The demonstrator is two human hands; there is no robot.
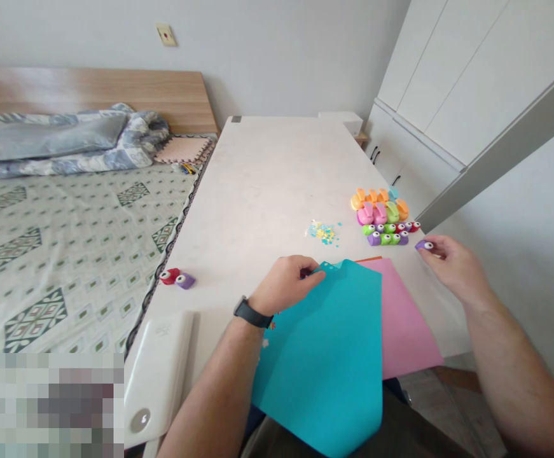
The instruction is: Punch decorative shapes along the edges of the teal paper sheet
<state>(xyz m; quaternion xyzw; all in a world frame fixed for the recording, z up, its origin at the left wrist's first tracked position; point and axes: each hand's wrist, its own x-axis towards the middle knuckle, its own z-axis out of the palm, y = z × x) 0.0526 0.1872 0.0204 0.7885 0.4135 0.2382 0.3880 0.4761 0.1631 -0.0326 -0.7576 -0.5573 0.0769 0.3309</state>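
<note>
Two bare hands work over the near end of a long white tabletop (257,178). The left hand (283,286), with a black wristwatch (252,312) on its wrist, pinches the far edge of a large teal paper sheet (324,362). Its fingers (308,270) curl narrowly onto that edge, and the sheet hangs off the near side of the tabletop. The right hand (453,267) stays well apart from the teal sheet, out to the right, its fingers (436,249) closed around a small purple plastic craft punch (424,245) that sits at their tips, just beyond the far corner of a pink paper sheet (401,312). The pink sheet lies partly under the teal one, with a thin orange paper edge (369,259) showing at the far side. Farther off, orange, pink, green and purple craft punches (381,216) stand in tight rows, with a small scatter of blue and yellow paper cut-outs (323,232) to their left. A red punch (169,275) and a purple punch (185,280) touch near the tabletop's left edge, beside a patterned bed (67,267).
</note>
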